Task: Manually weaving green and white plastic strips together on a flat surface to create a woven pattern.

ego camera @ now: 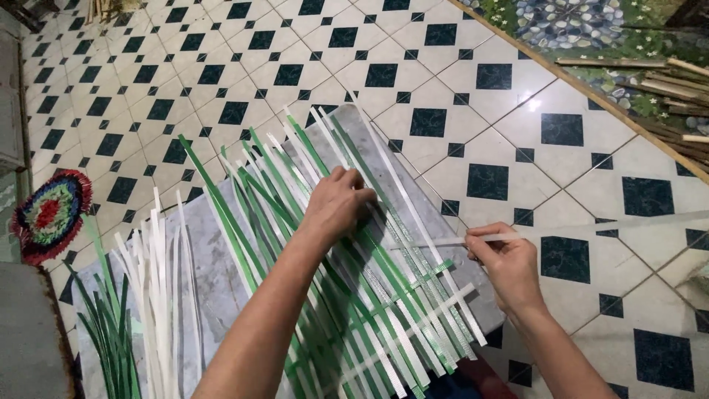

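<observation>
Woven strips (pixel 384 295) under left hand (pixel 336 203) hidden, white strip (pixel 628 222) motion-blurred

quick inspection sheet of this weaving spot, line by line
surface: grey board on black and white floor tiles
job's things: green and white strips laid side by side, few woven across
clutter: loose white strips and green strips at left
grippers: left hand presses the strips; right hand pinches a white strip
cables: nothing seen
surroundings: round mat, wooden sticks
</observation>
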